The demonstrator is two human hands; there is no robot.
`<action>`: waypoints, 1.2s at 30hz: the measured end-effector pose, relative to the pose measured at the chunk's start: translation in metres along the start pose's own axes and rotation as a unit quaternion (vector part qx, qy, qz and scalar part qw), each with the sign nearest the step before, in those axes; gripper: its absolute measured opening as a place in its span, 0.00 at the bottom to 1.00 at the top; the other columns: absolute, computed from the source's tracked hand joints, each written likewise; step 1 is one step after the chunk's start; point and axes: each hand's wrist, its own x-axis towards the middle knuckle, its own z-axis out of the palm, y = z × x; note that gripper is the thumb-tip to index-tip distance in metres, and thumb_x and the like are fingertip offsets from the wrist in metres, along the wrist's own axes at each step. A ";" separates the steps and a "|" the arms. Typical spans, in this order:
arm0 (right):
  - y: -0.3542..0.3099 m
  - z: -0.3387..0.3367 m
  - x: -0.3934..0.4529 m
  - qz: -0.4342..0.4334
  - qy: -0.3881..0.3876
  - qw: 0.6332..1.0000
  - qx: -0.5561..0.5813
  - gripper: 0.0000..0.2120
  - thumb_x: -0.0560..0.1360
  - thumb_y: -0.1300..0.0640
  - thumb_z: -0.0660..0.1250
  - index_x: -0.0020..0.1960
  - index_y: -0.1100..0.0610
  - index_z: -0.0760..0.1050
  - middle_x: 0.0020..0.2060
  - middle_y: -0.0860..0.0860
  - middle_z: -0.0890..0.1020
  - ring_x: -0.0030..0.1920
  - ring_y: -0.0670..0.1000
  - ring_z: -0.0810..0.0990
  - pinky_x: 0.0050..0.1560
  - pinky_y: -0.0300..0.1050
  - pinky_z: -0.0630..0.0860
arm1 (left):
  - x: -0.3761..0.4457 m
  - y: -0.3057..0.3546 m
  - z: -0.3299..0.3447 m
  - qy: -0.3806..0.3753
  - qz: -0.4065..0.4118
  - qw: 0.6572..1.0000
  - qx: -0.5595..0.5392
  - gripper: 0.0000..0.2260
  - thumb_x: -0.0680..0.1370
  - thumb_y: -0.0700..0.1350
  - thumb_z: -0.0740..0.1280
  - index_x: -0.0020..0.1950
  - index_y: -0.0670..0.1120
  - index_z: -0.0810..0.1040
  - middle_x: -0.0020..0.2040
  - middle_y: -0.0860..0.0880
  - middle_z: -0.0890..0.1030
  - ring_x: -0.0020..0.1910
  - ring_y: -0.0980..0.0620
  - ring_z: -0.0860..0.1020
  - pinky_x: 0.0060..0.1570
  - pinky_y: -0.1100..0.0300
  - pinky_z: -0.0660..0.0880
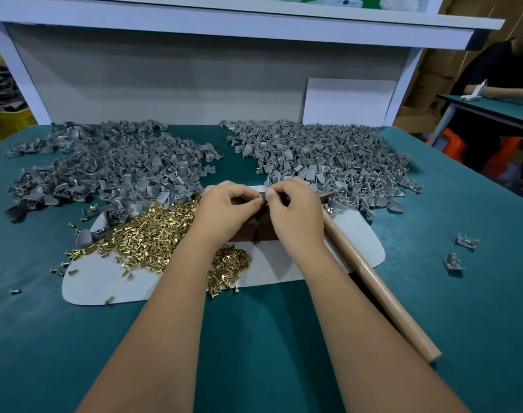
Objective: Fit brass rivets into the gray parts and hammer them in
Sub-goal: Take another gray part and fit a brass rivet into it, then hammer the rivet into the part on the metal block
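My left hand (229, 204) and my right hand (293, 204) meet fingertip to fingertip above the middle of the bench, every finger curled in. Between them I pinch something small and gray at the point where thumbs and forefingers touch; it is too hidden for me to tell whether it is a part alone or a part with a rivet in it. Directly under my hands sits a dark brown block (255, 231), resting on a pale, rounded-corner mat (358, 248).

Just right of my right wrist lies a hammer with a long light wooden handle (376, 281), its handle running toward me across the mat's edge and onto the teal green table covering (254, 338); its dark head (327, 195) pokes out beyond my right hand.

Left of my left forearm spreads a loose heap of small brass rivets (147, 231), spilling over the mat and a few onto the cloth. Farther back are two big mounds of gray plastic parts, one at the left (105, 168) and one at the right (329, 156). Two stray gray parts (460, 251) lie well apart at the right. A white board (348, 101) leans against the back panel.
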 end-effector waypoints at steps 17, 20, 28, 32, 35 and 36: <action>0.004 -0.003 0.004 0.103 0.020 0.980 0.167 0.10 0.77 0.57 0.63 0.42 0.53 0.81 0.44 0.46 0.81 0.46 0.40 0.77 0.47 0.39 0.71 | -0.002 -0.001 0.000 -0.014 -0.020 0.998 -0.057 0.01 0.76 0.46 0.73 0.45 0.52 0.84 0.51 0.49 0.79 0.58 0.48 0.75 0.62 0.52 0.71; 0.005 -0.003 0.005 0.087 0.014 0.985 0.151 0.10 0.77 0.56 0.63 0.41 0.53 0.81 0.43 0.44 0.79 0.45 0.38 0.76 0.46 0.37 0.70 | -0.002 -0.002 -0.001 -0.011 -0.008 0.999 -0.047 0.03 0.76 0.46 0.73 0.44 0.54 0.83 0.51 0.49 0.79 0.59 0.47 0.75 0.62 0.52 0.72; 0.008 -0.002 0.007 0.078 0.008 0.989 0.128 0.10 0.77 0.56 0.63 0.42 0.55 0.81 0.42 0.44 0.78 0.45 0.37 0.75 0.44 0.35 0.69 | 0.000 -0.002 0.001 0.000 0.014 1.000 -0.002 0.09 0.75 0.46 0.73 0.40 0.61 0.80 0.50 0.50 0.79 0.59 0.44 0.75 0.63 0.45 0.71; 0.003 -0.008 0.007 0.098 -0.023 0.988 0.116 0.09 0.78 0.56 0.63 0.45 0.53 0.82 0.45 0.44 0.78 0.46 0.38 0.75 0.46 0.36 0.69 | 0.001 -0.002 0.005 0.019 0.023 0.999 0.030 0.09 0.75 0.46 0.73 0.40 0.59 0.79 0.48 0.50 0.80 0.58 0.42 0.75 0.62 0.45 0.71; -0.006 -0.022 0.005 0.119 -0.067 0.982 0.133 0.08 0.77 0.58 0.63 0.47 0.51 0.81 0.47 0.43 0.80 0.48 0.39 0.76 0.49 0.38 0.71 | 0.000 0.001 0.009 0.042 0.025 0.997 0.059 0.04 0.75 0.46 0.71 0.43 0.56 0.81 0.47 0.49 0.79 0.57 0.42 0.75 0.60 0.47 0.71; -0.006 -0.029 0.002 0.127 -0.068 0.981 0.128 0.08 0.77 0.58 0.63 0.49 0.50 0.80 0.47 0.42 0.80 0.48 0.40 0.76 0.49 0.39 0.72 | 0.000 0.001 0.010 0.049 0.026 0.995 0.077 0.03 0.76 0.46 0.71 0.44 0.55 0.81 0.46 0.50 0.79 0.57 0.43 0.74 0.60 0.48 0.71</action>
